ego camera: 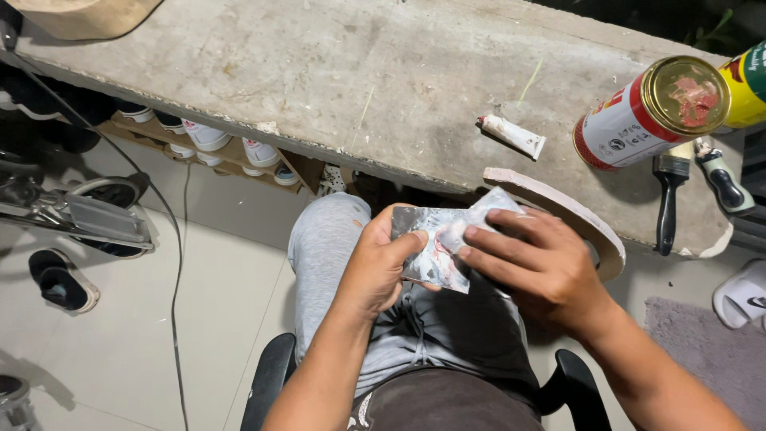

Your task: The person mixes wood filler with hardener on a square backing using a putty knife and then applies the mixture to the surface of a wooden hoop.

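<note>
Gripping crinkled silvery foil sheet (437, 243): left hand (375, 267) fingers clamped, right hand (536, 263) fingers pressing flat.

You hold a crumpled, silvery-grey sheet (437, 243) at frame centre, smeared with white and pinkish residue. It lies roughly flat, tilted slightly, pinched at its left edge and pressed from the right, just above your lap.
</note>
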